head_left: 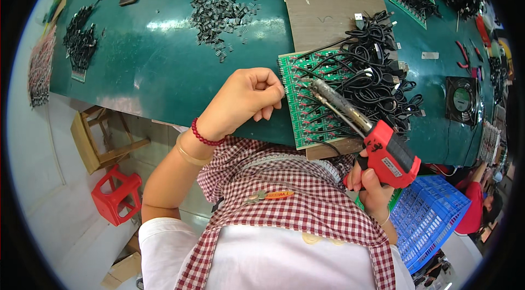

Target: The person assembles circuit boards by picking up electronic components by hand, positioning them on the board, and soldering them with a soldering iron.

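Note:
My right hand (373,187) is wrapped round the handle of a red and black soldering gun (391,154). Its long metal barrel points up and left, with the tip over a green circuit board panel (306,120). Black cables (372,79) with USB plugs run from the panel and lie heaped on its right side. At the panel's left edge is my left hand (246,96), its fingers curled and pressed together. Whatever those fingers may hold is hidden. The panel rests partly on a brown board (333,8).
Small black components (219,13) lie in a loose pile on the green table (142,60). A small fan (462,100) and red-handled pliers (463,54) are at the right. Below them stands a blue plastic basket (432,216); a red stool (116,194) stands lower left. Another person sits far right.

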Tool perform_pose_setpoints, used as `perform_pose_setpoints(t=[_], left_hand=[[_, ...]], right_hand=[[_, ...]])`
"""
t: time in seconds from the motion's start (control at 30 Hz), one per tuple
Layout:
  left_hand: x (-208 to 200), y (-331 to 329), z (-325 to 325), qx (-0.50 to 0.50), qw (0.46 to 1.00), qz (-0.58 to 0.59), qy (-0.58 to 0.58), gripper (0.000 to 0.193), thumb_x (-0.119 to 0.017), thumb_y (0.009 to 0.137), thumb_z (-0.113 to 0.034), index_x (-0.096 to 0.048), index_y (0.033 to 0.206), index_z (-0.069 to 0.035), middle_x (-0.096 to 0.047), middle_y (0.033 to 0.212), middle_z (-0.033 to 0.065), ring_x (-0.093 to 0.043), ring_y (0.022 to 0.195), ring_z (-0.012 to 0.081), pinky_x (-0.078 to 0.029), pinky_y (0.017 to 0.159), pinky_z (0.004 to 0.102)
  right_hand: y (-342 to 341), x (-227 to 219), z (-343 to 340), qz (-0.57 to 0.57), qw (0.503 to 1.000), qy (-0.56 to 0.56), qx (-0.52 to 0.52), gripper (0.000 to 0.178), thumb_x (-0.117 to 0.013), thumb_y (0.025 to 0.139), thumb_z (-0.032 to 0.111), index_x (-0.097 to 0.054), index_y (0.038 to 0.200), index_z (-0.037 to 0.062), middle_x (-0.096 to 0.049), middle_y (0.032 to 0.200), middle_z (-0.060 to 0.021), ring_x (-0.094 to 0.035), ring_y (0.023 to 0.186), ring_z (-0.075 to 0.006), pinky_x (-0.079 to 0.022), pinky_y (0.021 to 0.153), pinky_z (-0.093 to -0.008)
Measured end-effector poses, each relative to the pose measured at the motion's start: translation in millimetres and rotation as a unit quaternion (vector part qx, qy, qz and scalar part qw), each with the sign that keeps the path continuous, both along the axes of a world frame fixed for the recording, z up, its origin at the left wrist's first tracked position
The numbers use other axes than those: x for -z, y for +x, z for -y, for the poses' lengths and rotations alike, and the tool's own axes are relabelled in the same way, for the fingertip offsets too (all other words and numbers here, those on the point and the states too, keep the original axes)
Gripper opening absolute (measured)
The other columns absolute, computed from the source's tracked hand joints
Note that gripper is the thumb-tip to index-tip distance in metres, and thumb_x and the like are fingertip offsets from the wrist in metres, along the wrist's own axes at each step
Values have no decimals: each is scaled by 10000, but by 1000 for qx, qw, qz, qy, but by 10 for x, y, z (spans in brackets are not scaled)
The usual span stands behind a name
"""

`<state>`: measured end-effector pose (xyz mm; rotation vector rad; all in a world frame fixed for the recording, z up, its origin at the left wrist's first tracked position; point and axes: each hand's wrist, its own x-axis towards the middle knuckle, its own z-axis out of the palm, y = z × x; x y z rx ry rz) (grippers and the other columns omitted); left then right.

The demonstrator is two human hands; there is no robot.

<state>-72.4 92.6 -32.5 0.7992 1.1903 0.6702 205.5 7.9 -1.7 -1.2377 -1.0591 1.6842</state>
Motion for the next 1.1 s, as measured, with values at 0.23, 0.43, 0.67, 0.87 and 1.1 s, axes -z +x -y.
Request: perform_pose_setpoints(t=[0.23,0.43,0.67,0.87,1.1], left_hand=[[37,-35,-47,19,999,34,-13,105,-564,836,-91,-570,790,2,-591,686,48,-519,525,49,-394,444,173],[39,-34,-51,16,999,40,-14,109,-563,839,-93,-571,791,4,-589,682,46,-522,522,48,-395,444,172],[59,-48,-61,25,999,45,-13,118,-567,842,-104,-569,787,0,-575,668,34,-509,519,42,-384,441,169],[41,-39,-62,20,999,36,-11,110,-567,837,-98,-567,784,-2,-567,655,25,-507,518,42,-383,441,167],[44,-20,-64,27,999,34,-12,93,-555,852,-93,-545,782,-32,-568,668,10,-485,506,19,-365,438,153]], right_hand=[[33,88,49,49,998,0,-28,376,-578,878,199,-423,1142,-20,-480,601,-78,-445,507,-132,-405,503,-280],[48,131,76,74,996,15,-41,358,-576,873,169,-425,1135,-24,-499,614,-85,-453,509,-134,-402,499,-273],[38,144,24,90,995,2,-49,258,-577,857,189,-505,930,-48,-503,607,-82,-471,509,-127,-402,496,-258],[32,86,22,89,994,2,-63,262,-577,851,189,-506,931,-50,-505,610,-88,-456,500,-125,-398,488,-263],[17,106,65,79,996,-29,-7,334,-576,847,167,-446,1080,-34,-503,621,-93,-453,507,-132,-395,496,-264]])
